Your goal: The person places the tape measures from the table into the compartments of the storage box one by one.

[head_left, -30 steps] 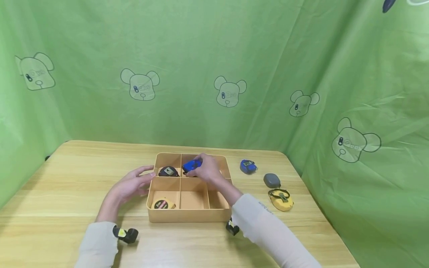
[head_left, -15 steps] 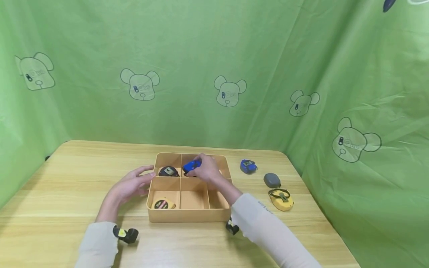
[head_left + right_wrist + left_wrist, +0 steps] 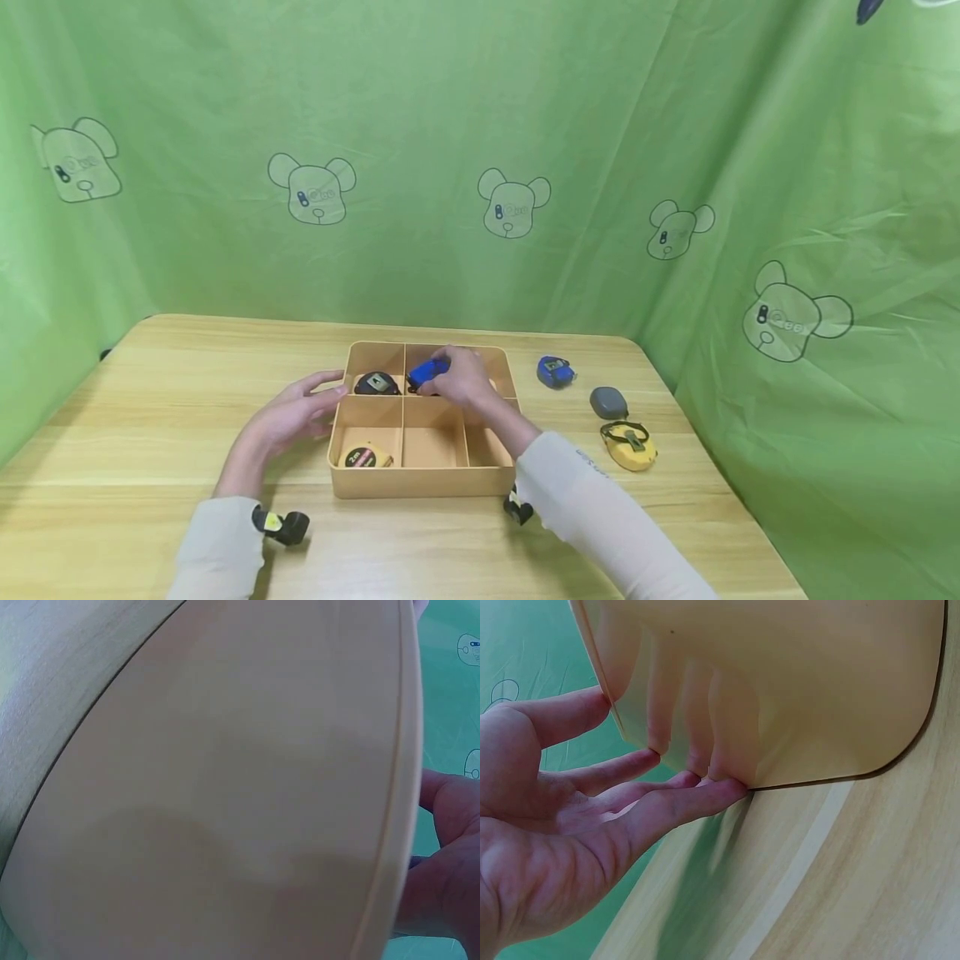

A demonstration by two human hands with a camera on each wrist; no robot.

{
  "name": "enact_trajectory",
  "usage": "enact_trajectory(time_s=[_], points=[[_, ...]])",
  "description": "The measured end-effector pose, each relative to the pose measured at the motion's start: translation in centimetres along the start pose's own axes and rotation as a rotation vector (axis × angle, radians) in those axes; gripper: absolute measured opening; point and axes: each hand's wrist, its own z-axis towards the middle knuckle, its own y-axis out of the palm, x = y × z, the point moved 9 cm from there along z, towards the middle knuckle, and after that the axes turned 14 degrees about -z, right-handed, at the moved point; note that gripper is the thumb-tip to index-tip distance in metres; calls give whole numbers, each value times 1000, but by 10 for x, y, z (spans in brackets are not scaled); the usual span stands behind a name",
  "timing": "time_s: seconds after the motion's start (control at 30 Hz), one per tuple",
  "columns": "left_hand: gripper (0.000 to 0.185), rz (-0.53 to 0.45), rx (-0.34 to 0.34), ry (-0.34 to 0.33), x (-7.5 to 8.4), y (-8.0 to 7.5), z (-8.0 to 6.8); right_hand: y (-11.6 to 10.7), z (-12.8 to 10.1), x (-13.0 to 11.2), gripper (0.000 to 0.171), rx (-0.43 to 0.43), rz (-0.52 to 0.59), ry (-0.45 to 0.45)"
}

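Observation:
A tan compartment tray [image 3: 420, 483] sits mid-table. My right hand [image 3: 457, 379] reaches over its back row and grips a blue tape measure [image 3: 427, 369] at the back middle compartment. My left hand [image 3: 296, 410] lies flat with straight fingers against the tray's left wall; in the left wrist view the fingertips [image 3: 705, 776] touch the tray wall [image 3: 780, 682]. A black tape measure [image 3: 377, 383] lies in the back left compartment and a yellow one [image 3: 363, 457] in the front left. The right wrist view shows mostly the tray wall [image 3: 225, 810].
On the table right of the tray lie a blue tape measure [image 3: 555, 372], a grey one [image 3: 608, 403] and a yellow one [image 3: 628, 444]. The table edge runs near the green curtain on the right. Wrist cameras [image 3: 281, 525] hang under both sleeves.
The right hand with the blue tape measure has shifted very slightly left over the back compartments. The left hand has stayed at the tray's side.

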Motion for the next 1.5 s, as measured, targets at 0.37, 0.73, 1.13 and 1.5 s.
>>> enact_trajectory(time_s=[0.37, 0.73, 1.13, 1.5], points=[[76, 1, -6, 2, 0, 0, 0, 0, 1, 0, 54, -3, 3, -18], [77, 4, -7, 3, 1, 0, -1, 1, 1, 0, 54, 0, 3, -22], [77, 2, -7, 8, 2, 1, -2, 0, 0, 0, 50, -20, 32, -48], [77, 8, 3, 1, 0, -1, -1, -4, -4, 1, 37, -27, 48, -69]])
